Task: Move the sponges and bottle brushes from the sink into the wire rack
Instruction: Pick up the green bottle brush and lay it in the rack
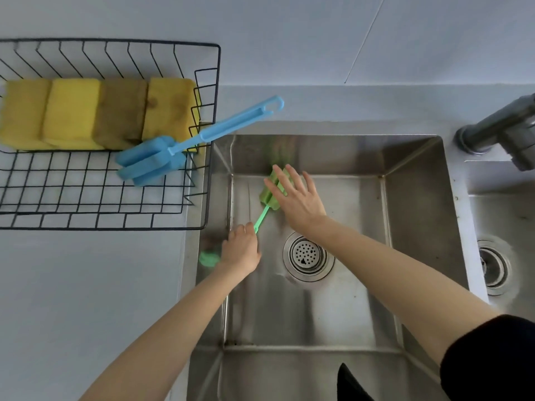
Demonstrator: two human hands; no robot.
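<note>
Green bottle brush [267,198] lies in the sink [414,204], foam head at the far-left corner of the basin, thin handle running near-left. Left hand [241,251] is closed round the handle's near end; a blurred green end shows just left of the fist. Right hand [295,195] is open, fingers spread flat, over the foam head; can't tell if it presses it. Drain strainer [307,254] sits just right of the left hand. On the worktop [86,285] left of the sink, the wire rack [211,134] holds four yellow sponges [98,111] in a row along its far side, w/ a blue bottle brush [162,160] in front, handle poking out over the rack's right rim. Tap [503,125] at far right.
</note>
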